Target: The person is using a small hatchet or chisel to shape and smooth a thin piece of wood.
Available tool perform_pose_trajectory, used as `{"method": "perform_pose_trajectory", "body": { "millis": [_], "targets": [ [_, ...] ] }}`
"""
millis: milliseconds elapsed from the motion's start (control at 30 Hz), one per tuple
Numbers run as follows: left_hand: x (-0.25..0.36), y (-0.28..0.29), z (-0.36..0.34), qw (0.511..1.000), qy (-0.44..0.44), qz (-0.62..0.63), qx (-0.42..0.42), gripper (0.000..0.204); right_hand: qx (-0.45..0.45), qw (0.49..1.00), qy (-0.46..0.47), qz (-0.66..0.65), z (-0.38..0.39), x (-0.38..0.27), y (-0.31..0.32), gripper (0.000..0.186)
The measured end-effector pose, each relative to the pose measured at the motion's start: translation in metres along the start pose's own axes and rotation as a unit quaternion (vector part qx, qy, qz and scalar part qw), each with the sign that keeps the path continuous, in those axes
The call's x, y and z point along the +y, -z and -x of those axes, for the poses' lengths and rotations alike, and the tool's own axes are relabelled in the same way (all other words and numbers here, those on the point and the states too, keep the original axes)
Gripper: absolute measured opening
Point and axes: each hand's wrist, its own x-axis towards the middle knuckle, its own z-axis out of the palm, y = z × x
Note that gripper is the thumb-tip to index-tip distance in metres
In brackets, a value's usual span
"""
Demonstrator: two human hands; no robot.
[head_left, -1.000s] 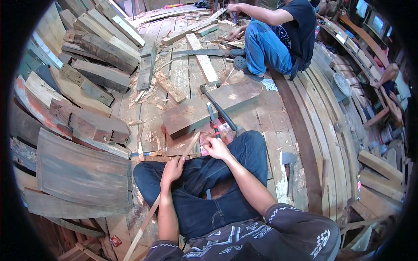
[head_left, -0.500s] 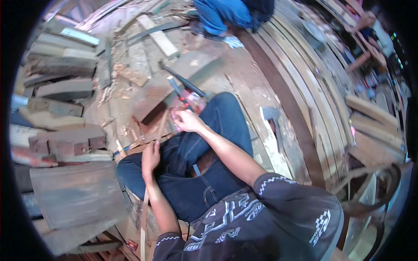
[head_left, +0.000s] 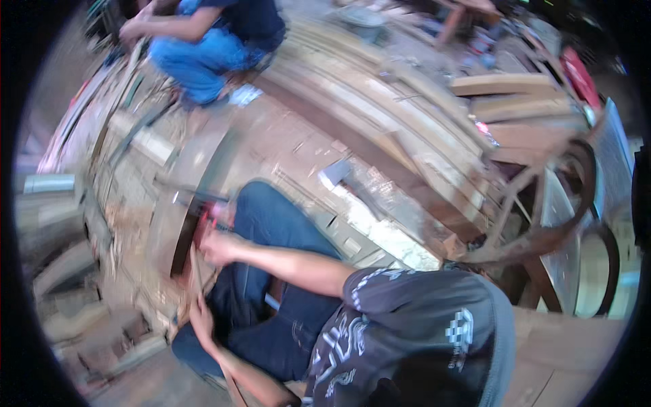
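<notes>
A long thin wooden strip (head_left: pixel 195 270) runs from near my right hand down past my left forearm. My left hand (head_left: pixel 201 321) is closed around it beside my bent left knee. My right hand (head_left: pixel 220 247) is closed at the strip's upper end; blur hides what its fingers grip. Just beyond it lie red and dark tools (head_left: pixel 211 216), too smeared to name. A thick dark wood block (head_left: pixel 183 245) stands to the left of my right hand. To the right of my knee, a hatchet (head_left: pixel 336 173) rests on the floor.
A person in blue jeans (head_left: pixel 193 61) crouches at the far left. Long planks (head_left: pixel 380 102) lie across the back. At right stands a large spoked wheel (head_left: pixel 584 197), with stacked timber (head_left: pixel 505 108) behind. Blurred wood offcuts (head_left: pixel 74 271) lie at left.
The view has swung to the right, so my hands and the hatchet appear further left. More of the crouching person and the spoked wheel shows. Both hands keep their places along the strip.
</notes>
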Motion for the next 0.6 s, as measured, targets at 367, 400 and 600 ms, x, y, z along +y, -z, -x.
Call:
{"method": "perform_pose_trajectory", "body": {
  "millis": [367,400,600],
  "targets": [
    [0.008,-0.010,-0.010,0.999,0.024,-0.026,-0.035,0.044,0.050,0.998,0.003,-0.039,0.011,0.012,0.006,0.018],
    [0.011,-0.011,-0.010,0.999,0.013,-0.032,-0.023,0.044,0.050,0.998,0.004,-0.037,0.012,0.012,0.008,0.018],
    [0.017,0.000,-0.002,1.000,0.005,0.007,0.011,0.040,0.012,0.999,0.043,-0.024,0.005,-0.001,0.006,0.018]
  ]
}}
